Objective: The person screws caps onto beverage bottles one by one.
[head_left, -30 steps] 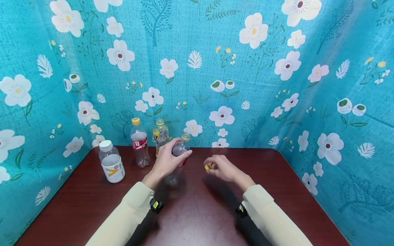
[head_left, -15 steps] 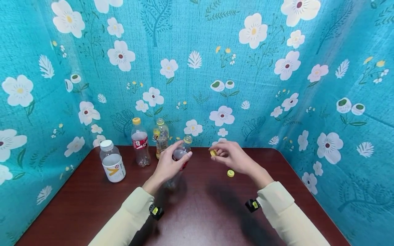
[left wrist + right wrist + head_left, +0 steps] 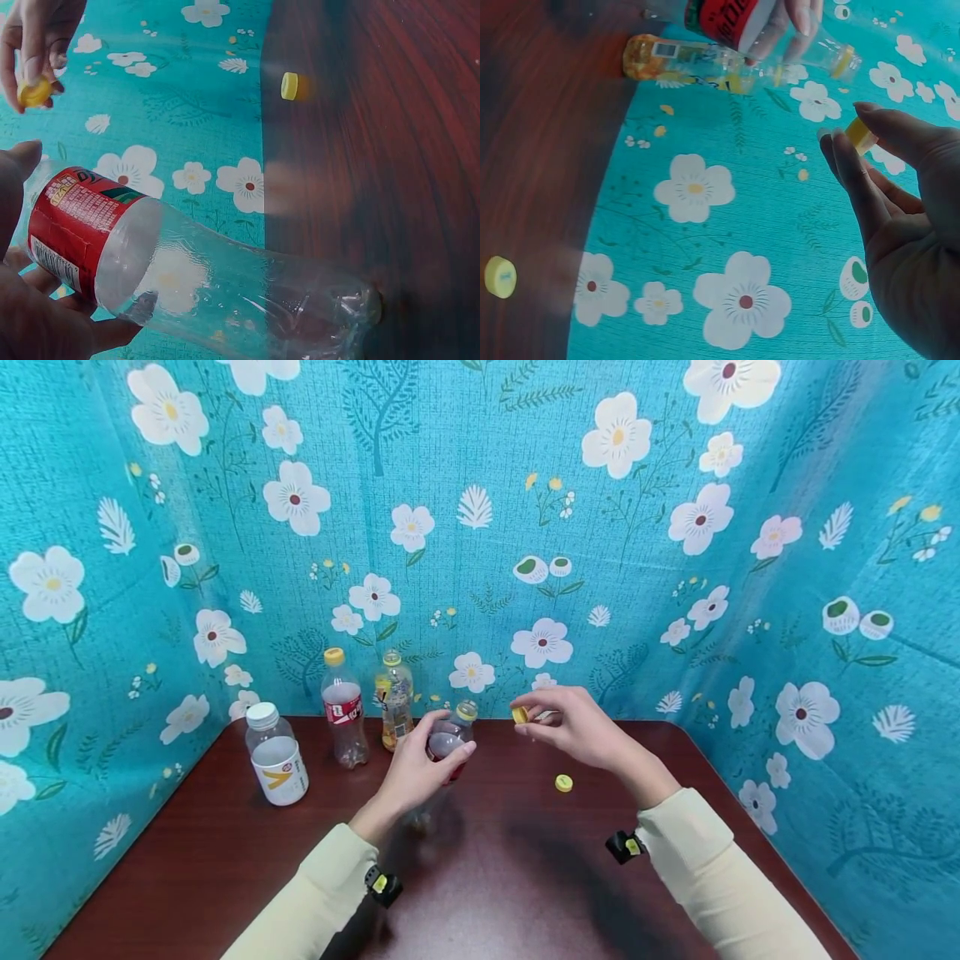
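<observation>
My left hand grips a clear plastic soda bottle with a red label round its upper part. The bottle leans to the right; its neck is uncapped and has a yellow ring. My fingers and thumb wrap it at the label. Right of the neck, and apart from it, my right hand pinches a yellow bottle cap between thumb and fingers, above the table. A second yellow cap lies on the table below the right hand.
At the left stands a white-capped bottle with a white label. Behind it are a yellow-capped soda bottle and an uncapped clear bottle. A flowered blue cloth encloses the dark red table at back and sides.
My right hand has risen and moved right with a cap, and the second cap now shows on the table. The left hand has tilted the bottle further right.
</observation>
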`<state>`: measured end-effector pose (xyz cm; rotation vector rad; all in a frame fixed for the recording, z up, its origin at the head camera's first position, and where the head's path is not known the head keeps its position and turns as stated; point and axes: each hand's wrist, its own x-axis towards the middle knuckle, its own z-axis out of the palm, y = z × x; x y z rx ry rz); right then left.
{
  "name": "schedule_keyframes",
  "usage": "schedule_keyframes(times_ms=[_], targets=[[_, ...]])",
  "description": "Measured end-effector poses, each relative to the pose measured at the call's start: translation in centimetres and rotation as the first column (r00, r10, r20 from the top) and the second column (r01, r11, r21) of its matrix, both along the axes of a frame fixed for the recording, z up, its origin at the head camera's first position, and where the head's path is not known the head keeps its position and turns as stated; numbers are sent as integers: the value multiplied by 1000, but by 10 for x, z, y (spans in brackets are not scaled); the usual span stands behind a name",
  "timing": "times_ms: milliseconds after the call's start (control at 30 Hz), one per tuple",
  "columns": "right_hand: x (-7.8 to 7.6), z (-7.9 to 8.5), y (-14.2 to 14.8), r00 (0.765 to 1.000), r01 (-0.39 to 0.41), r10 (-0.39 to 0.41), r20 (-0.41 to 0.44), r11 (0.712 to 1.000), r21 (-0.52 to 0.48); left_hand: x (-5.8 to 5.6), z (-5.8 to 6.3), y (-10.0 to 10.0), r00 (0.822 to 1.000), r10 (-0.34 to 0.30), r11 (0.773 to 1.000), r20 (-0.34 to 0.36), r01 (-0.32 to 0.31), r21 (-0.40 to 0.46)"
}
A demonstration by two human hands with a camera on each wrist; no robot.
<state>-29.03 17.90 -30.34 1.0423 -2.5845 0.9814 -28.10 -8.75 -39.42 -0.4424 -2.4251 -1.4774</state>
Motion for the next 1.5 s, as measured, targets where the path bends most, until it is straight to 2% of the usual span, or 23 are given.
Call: schedule_keyframes(times_ms=[133, 300, 567, 667, 867, 1100, 1267, 1500], targets=[[0, 9, -2, 1000, -14, 14, -3, 1000, 2, 4, 1, 4, 999, -30, 999, 31, 30, 27], [0, 17, -6, 999, -39, 39, 9, 999, 12, 9, 0, 9, 997, -75, 997, 25, 74, 14], [0, 22, -11, 991, -92, 87, 99, 994, 57, 18, -1, 15, 993, -114, 993, 40, 113, 21], [0, 23, -13, 989, -115, 106, 99, 989, 93, 19, -1, 16, 991, -124, 992, 44, 124, 20], [-3, 25, -14, 988, -151, 145, 47, 974, 168, 19, -3, 15, 990, -137, 990, 35, 137, 15], [-4, 27, -16, 976, -213, 199, 94, 960, 180, 21, -2, 16, 989, -140, 990, 48, 139, 16], [-4, 27, -18, 972, -218, 195, 130, 956, 195, 22, -1, 16, 988, -146, 989, 50, 145, 18], [-5, 27, -19, 977, -202, 180, 112, 952, 230, 22, -1, 18, 987, -151, 988, 53, 150, 21]])
